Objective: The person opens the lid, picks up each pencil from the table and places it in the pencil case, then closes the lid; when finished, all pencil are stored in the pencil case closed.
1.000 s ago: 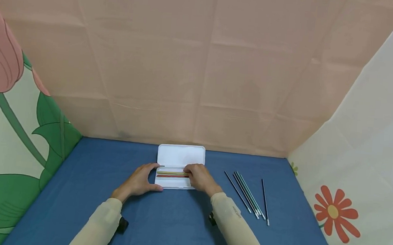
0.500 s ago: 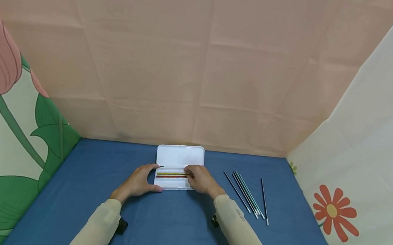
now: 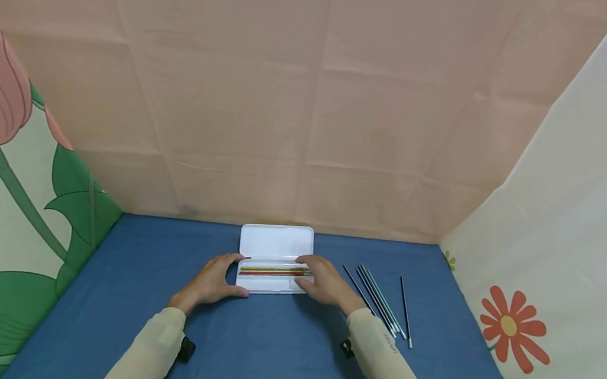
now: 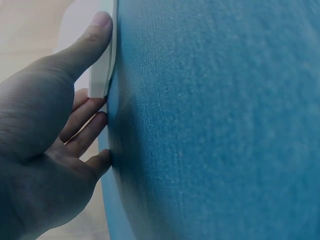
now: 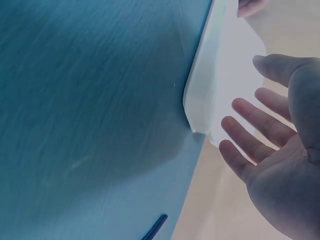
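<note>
A white hinged case (image 3: 273,284) lies with its lid (image 3: 276,242) raised at the back of the blue table. Several thin pencils (image 3: 270,272), yellow and red among them, lie side by side in its tray. My left hand (image 3: 213,280) grips the case's left end, the thumb at the near edge and the index finger at the far edge. Over the right end hovers my right hand (image 3: 326,282), its fingers spread and holding nothing. The right wrist view shows that hand's fingers (image 5: 250,142) apart from the case.
Several dark and green pencils (image 3: 378,296) lie slanted on the blue cloth (image 3: 269,353) to the right, partly under the right forearm. A single dark pencil (image 3: 406,312) lies farther right. A beige backdrop (image 3: 308,124) rises behind the case.
My right hand has let go of the pencils in the tray, spread its fingers and shifted right. The left hand has stayed at the case's left end.
</note>
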